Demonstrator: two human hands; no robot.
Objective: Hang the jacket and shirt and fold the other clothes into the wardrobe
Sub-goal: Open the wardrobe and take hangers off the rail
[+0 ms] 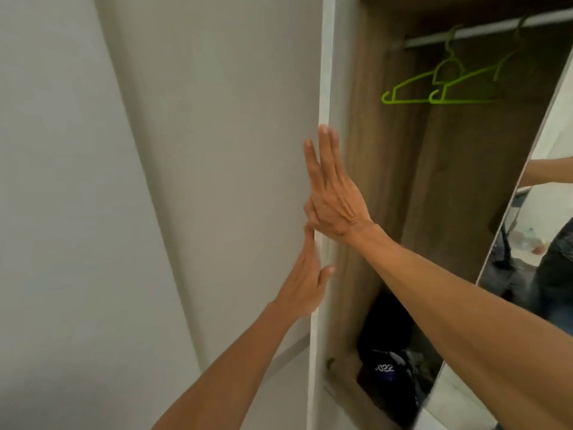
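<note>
The wardrobe [459, 187] stands open in front of me, its inside brown wood. My right hand [333, 193] lies flat with straight fingers against the edge of the white sliding door [232, 150]. Just below it, my left hand [305, 280] presses on the same door edge, fingers straight and thumb out. Two green hangers [440, 85] hang bare on the rail [483, 27] at the top. A dark garment [387, 364] with the print "022" lies heaped on the wardrobe floor.
A mirrored door [533, 212] borders the opening on the right and reflects an arm and part of the room. A plain white wall [55, 212] fills the left side.
</note>
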